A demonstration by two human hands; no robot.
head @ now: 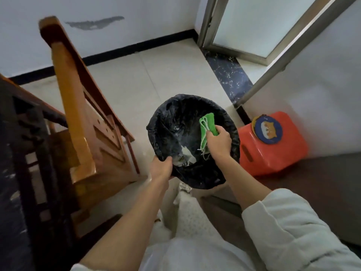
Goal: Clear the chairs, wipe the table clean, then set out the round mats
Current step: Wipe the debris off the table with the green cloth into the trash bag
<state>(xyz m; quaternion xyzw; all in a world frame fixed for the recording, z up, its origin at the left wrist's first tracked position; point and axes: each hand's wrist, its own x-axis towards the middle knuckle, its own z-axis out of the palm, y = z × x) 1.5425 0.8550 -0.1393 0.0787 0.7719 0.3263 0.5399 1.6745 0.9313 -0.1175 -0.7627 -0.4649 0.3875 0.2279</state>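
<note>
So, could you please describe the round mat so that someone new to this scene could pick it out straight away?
Start at the bin lined with a black bag, whose rim the left hand grips. Just to its right stands an orange plastic stool against the wall. The round mat lies on top of it: a blue disc with a cartoon animal, the only round printed thing there.

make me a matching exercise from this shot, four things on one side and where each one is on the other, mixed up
Things:
1. green cleaning cloth
2. round blue cartoon mat
3. bin lined with a black plastic bag
4. wooden chair

Places:
A. on top of the orange plastic stool
B. gripped at its near rim by the left hand
C. standing on the tiled floor, left of the bin
D. pinched in the right hand over the bin's opening

Pairs: 1-D, 2-A, 3-B, 4-C
</note>
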